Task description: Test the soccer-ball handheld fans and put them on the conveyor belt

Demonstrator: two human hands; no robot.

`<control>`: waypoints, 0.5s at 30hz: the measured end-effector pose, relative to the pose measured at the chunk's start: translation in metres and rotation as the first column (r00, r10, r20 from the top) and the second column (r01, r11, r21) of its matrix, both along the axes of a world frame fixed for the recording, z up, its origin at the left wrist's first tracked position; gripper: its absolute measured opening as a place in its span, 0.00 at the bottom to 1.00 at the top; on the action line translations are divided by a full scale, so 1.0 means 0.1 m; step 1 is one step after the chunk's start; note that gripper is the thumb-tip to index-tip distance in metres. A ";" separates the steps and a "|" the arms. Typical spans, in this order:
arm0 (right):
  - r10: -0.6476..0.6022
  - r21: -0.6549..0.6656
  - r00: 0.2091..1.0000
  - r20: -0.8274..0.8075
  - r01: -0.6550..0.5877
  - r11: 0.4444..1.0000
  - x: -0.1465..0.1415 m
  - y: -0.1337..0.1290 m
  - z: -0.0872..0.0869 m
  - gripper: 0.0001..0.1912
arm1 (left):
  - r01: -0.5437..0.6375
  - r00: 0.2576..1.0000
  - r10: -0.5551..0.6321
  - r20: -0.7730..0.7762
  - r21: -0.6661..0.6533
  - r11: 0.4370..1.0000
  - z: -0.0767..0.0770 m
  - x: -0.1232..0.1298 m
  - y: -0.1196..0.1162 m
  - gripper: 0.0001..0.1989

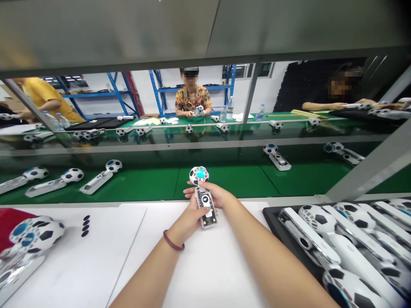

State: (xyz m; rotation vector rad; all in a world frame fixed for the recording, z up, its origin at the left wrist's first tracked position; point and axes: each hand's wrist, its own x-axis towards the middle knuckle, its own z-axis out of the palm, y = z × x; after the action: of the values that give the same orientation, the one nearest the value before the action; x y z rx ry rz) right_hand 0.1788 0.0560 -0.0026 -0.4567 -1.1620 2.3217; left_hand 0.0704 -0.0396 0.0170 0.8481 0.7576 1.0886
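Observation:
Held in front of me above the white work surface is a handheld device with a soccer-ball head [199, 175] and a clear-fronted handle [205, 199]. A bright blue disc shows on the ball, and a small round display is lit on the handle. My left hand [192, 216] is closed around the lower handle, its thumb lying on the front. My right hand [215, 193] grips the device at the neck just under the ball, with its thumb and fingers around it. Some fingers of both hands are hidden behind the device.
At right, a black tray [272, 218] holds several similar devices. More soccer-ball devices [32, 239] lie at left by a red object and several black dots [85, 226]. Beyond runs a green conveyor [154, 182] carrying devices. Co-workers sit across, behind metal posts [252, 90].

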 end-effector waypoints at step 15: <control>0.030 0.037 0.999 0.027 -0.031 0.999 -0.01 0.00 -0.01 0.18 | 0.061 0.998 -0.061 -0.033 0.001 0.998 -0.06 -0.06 0.03 0.36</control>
State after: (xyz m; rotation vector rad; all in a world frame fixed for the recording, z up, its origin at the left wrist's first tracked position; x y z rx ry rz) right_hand 0.1782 0.0560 -0.0034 -0.4601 -1.2304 2.3224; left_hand 0.0641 -0.0363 0.0111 0.8879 0.7538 1.0236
